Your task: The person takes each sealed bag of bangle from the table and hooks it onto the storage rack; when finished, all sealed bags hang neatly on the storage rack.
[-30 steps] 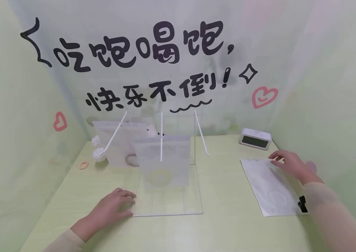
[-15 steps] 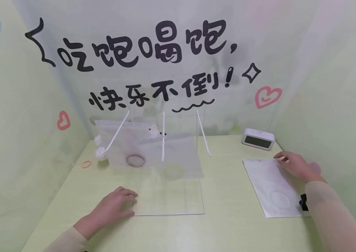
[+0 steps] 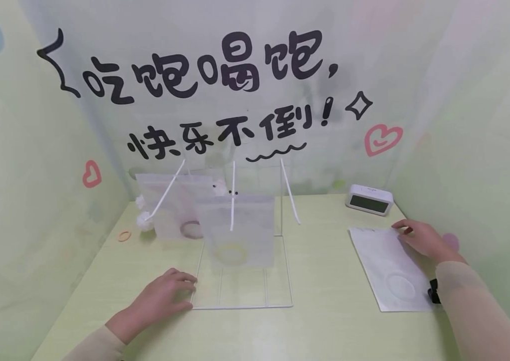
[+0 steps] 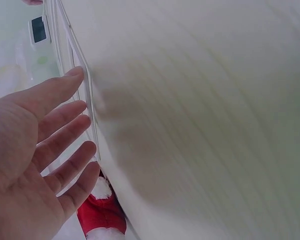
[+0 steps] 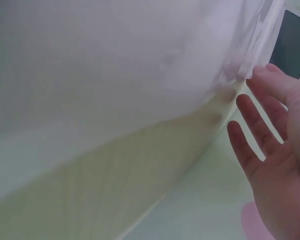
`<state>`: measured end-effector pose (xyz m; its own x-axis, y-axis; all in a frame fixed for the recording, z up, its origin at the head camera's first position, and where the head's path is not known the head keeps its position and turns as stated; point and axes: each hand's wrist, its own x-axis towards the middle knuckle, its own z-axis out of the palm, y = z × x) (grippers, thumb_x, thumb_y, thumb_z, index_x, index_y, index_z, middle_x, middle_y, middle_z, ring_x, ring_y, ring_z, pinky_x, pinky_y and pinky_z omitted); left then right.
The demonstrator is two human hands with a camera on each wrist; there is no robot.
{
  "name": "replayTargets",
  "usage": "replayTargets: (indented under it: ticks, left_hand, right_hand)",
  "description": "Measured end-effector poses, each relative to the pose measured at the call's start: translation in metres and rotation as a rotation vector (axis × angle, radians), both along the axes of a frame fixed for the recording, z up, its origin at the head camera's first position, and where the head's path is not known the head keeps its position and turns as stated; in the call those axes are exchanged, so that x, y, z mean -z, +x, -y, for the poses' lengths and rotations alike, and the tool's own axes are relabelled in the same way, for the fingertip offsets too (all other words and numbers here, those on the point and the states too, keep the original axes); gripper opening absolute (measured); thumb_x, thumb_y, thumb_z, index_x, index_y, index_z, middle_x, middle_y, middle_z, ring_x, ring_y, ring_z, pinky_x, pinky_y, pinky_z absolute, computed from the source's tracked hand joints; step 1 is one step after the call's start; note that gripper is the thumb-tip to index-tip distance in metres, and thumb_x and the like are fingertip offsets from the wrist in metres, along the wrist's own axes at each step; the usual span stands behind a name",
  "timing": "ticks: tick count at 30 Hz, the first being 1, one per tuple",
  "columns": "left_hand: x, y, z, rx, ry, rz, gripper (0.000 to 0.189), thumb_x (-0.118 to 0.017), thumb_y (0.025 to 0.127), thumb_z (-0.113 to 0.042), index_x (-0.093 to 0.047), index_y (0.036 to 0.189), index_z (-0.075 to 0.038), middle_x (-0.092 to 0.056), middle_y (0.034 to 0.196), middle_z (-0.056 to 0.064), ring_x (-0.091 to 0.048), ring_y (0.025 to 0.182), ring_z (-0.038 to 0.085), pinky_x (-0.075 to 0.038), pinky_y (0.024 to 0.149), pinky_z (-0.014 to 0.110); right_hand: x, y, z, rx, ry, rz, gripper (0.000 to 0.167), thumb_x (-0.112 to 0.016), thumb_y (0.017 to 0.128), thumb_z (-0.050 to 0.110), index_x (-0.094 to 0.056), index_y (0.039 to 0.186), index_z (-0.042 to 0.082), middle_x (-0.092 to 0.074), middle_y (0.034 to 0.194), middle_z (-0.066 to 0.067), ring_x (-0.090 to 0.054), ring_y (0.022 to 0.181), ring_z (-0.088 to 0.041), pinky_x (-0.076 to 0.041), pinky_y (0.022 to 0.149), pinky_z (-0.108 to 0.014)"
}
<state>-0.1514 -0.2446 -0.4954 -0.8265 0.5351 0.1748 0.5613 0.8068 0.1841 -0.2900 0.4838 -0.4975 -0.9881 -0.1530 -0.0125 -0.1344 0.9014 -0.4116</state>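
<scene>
In the head view my left hand (image 3: 162, 296) rests beside the left side of a white wire rack (image 3: 242, 307), thumb and fingertips at its base rail. The fingers look relaxed in the left wrist view. A frosted bag (image 3: 250, 230) with a yellow ring inside hangs from the rack's middle hook. Behind it on the left hook hangs another frosted bag (image 3: 165, 210), holding a dark reddish ring. My right hand (image 3: 424, 240) pinches the top right corner of a flat white bag (image 3: 372, 265) on the table, with a pale ring showing through.
The rack's right hook (image 3: 289, 193) carries nothing. A white digital clock (image 3: 369, 199) stands at the back right. An orange ring (image 3: 124, 235) and white fluffy pieces (image 3: 145, 220) are on the left. Fabric walls surround the table (image 3: 327, 281).
The bag with the yellow ring swings out to the right and back, and now hangs in front of the middle again. My right hand stays around the flat bag's corner; the left stays put.
</scene>
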Motion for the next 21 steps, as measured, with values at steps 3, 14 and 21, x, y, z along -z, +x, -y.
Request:
replayTargets:
  ticks: [3, 14, 21]
  left_hand:
    - [0.0, 0.0, 0.0, -0.002, 0.0, 0.013, 0.032, -0.087, 0.078, -0.031, -0.078, 0.107, -0.02, -0.072, 0.126, -0.005, -0.062, 0.109, 0.017, -0.06, 0.091, 0.041]
    - [-0.001, 0.002, -0.001, -0.015, -0.024, 0.017, 0.032, -0.087, 0.078, -0.032, -0.078, 0.107, -0.02, -0.072, 0.126, -0.004, -0.063, 0.11, 0.017, -0.06, 0.092, 0.04]
    - [0.001, 0.001, 0.0, -0.014, -0.022, 0.008, 0.032, -0.087, 0.079, -0.032, -0.078, 0.107, -0.019, -0.072, 0.126, -0.004, -0.063, 0.11, 0.018, -0.061, 0.093, 0.041]
  right_hand:
    - [0.0, -0.001, 0.0, 0.004, -0.004, -0.016, 0.032, -0.068, 0.096, 0.007, -0.066, 0.127, 0.001, -0.066, 0.122, -0.027, -0.06, 0.105, -0.043, -0.052, 0.089, -0.062]
    - [-0.009, 0.003, 0.004, -0.003, -0.016, -0.089, 0.024, -0.071, 0.095, 0.011, -0.07, 0.117, 0.001, -0.068, 0.107, -0.018, -0.06, 0.097, -0.033, -0.053, 0.08, -0.045]
    - [-0.027, 0.013, 0.005, 0.01, -0.001, -0.053, 0.017, -0.069, 0.098, 0.019, -0.071, 0.111, 0.008, -0.07, 0.105, -0.011, -0.061, 0.099, -0.03, -0.046, 0.082, -0.053]
